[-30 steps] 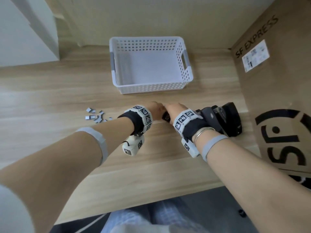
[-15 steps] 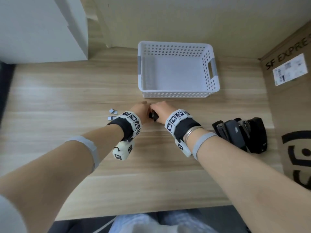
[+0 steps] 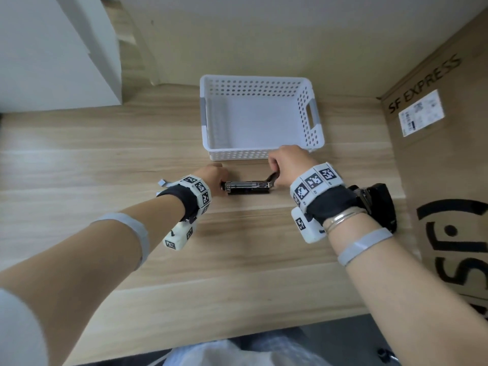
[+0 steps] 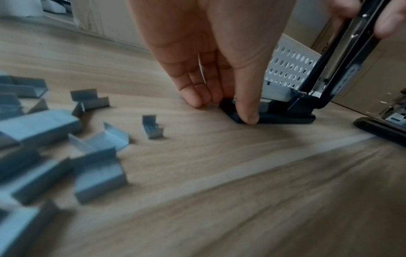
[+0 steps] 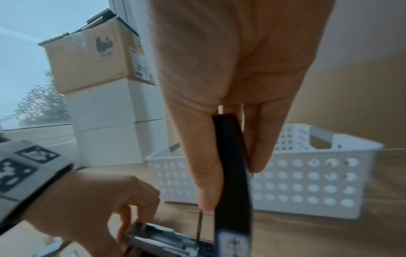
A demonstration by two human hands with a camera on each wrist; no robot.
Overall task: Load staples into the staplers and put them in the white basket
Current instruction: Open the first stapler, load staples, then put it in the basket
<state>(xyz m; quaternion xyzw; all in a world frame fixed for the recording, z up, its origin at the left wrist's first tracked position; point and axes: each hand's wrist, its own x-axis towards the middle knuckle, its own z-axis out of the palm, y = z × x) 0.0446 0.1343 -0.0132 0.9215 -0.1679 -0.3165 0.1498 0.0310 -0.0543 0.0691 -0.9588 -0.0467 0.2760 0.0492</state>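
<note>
A black stapler lies lengthwise on the wooden table just in front of the white basket, with its metal staple channel exposed. My left hand pinches the stapler's left base end against the table. My right hand pinches the black top cover between thumb and fingers and holds it swung up. Several loose staple strips lie to the left of my left hand; in the head view my left wrist hides them. The basket is empty.
More black staplers lie at the right, partly behind my right wrist. A large cardboard box stands along the right side. White boxes are at the far left, and a wall runs behind the basket.
My hands, close together on the stapler before, have spread apart. My right hand has swung the cover up and away, baring the channel. The head view has shifted.
</note>
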